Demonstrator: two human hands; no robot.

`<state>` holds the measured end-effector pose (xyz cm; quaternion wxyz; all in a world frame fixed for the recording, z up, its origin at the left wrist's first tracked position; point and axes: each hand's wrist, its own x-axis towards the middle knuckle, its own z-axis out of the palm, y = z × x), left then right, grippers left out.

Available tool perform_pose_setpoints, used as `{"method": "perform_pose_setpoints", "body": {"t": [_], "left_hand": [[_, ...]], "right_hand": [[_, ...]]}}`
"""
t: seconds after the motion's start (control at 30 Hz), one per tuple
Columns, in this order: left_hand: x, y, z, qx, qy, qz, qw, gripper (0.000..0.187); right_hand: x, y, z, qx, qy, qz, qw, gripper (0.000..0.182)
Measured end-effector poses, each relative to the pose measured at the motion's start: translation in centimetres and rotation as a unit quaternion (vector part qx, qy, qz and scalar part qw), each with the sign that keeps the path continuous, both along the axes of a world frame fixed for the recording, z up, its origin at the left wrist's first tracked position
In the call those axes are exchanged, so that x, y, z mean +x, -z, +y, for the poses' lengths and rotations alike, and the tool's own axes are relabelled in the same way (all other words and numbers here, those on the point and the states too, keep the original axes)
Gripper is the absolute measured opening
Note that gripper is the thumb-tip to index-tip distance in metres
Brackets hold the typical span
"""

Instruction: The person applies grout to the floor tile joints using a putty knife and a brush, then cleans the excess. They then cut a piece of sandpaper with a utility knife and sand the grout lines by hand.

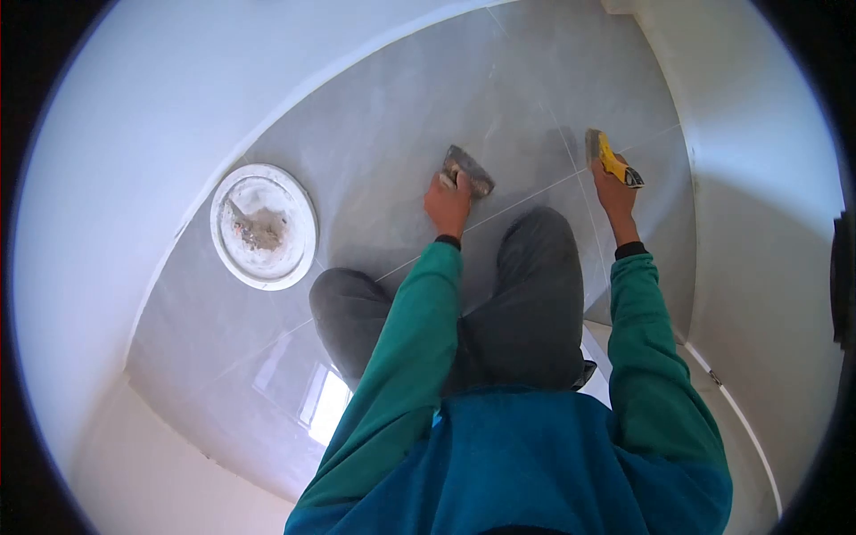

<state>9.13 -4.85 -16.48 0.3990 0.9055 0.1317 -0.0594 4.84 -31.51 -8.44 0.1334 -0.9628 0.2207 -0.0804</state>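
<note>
My left hand (pixel 448 205) is closed round a wide, dark, dirt-smeared putty knife (pixel 473 173), low over the grey floor tiles (pixel 392 134). The thumb lies along the near side of the blade. Off to the right, my right hand (pixel 613 194) grips a yellow-and-black-handled tool (pixel 612 158). Its flat grey-brown end points up and left, close to a tile joint; I cannot tell whether it is a brush or a scraper. Both arms reach forward past my knees.
A round white lid or shallow tray (pixel 308 234) with grey-brown crumbly material (pixel 266 227) in it stands on the tiles at the left, near the wall. White walls (pixel 223 80) curve round the floor. A dark object (pixel 840 281) shows at the far right edge.
</note>
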Motion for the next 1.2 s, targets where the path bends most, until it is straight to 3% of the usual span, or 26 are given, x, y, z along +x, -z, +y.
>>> {"method": "perform_pose_setpoints", "body": {"t": [0.1, 0.17, 0.2, 0.23, 0.33, 0.4, 0.57, 0.67, 0.73, 0.8, 0.87, 0.93, 1.03, 1.07, 1.13, 1.2], "left_hand": [[2.2, -1.3, -2.4, -0.036, -0.029, 0.014, 0.999, 0.036], [3.2, -1.0, -2.8, -0.077, -0.025, 0.023, 0.996, 0.035], [3.4, -0.3, -2.7, -0.102, -0.015, 0.009, 0.995, 0.034], [3.7, 0.1, -2.3, -0.124, -0.007, -0.007, 0.992, 0.034], [3.3, -1.6, 2.2, -0.073, 0.015, 0.003, 0.997, 0.031], [2.7, -0.3, 7.6, -0.139, 0.018, -0.035, 0.989, 0.031], [2.7, -2.7, 17.8, 0.026, -0.047, 0.002, 0.999, 0.034], [3.8, 0.8, 20.3, 0.097, -0.046, -0.084, 0.991, 0.038], [4.7, 1.4, 18.7, 0.144, -0.025, -0.133, 0.980, 0.038], [5.7, 0.7, 15.8, 0.076, 0.014, -0.059, 0.995, 0.037], [6.4, 0.2, 11.6, 0.081, 0.042, -0.002, 0.996, 0.035], [6.8, -0.3, 7.4, 0.055, 0.059, 0.012, 0.997, 0.036], [7.4, -0.6, 2.6, 0.003, 0.078, 0.001, 0.997, 0.051], [7.6, -0.7, 1.5, -0.006, 0.084, 0.003, 0.996, 0.055], [8.0, -0.6, 0.3, -0.018, 0.089, 0.006, 0.996, 0.059], [8.1, -0.4, 0.2, -0.022, 0.080, 0.001, 0.997, 0.049]], "right_hand": [[-1.4, 1.6, -2.0, 0.001, 0.101, 0.017, 0.995, 0.029], [-1.3, 5.4, -3.8, -0.093, 0.086, 0.316, 0.940, 0.034], [-1.0, 5.8, -1.8, -0.035, 0.146, 0.152, 0.977, 0.037], [-0.1, 6.4, 1.4, 0.026, 0.200, -0.017, 0.979, 0.041], [2.8, 6.6, 8.0, 0.048, 0.116, -0.017, 0.992, 0.047], [4.5, 5.9, 11.8, 0.077, 0.093, 0.014, 0.993, 0.047], [6.8, 5.2, 18.7, 0.152, 0.036, 0.033, 0.987, 0.049], [7.7, 5.3, 20.0, 0.167, -0.005, 0.035, 0.985, 0.046], [7.9, 5.5, 18.4, 0.203, 0.025, -0.016, 0.979, 0.043], [7.2, 2.5, 15.3, 0.293, 0.055, 0.002, 0.954, 0.035], [6.4, 3.6, 10.4, 0.169, 0.012, -0.059, 0.984, 0.028], [5.7, 4.4, 4.8, 0.152, -0.007, -0.048, 0.987, 0.029], [5.4, 2.4, 0.0, 0.090, -0.024, 0.024, 0.995, 0.039], [5.5, 2.2, -0.7, 0.085, -0.021, 0.027, 0.996, 0.039], [6.7, 2.2, -1.3, 0.147, -0.048, -0.076, 0.985, 0.037], [8.6, 3.2, -1.1, 0.158, -0.063, -0.091, 0.981, 0.036]]}}
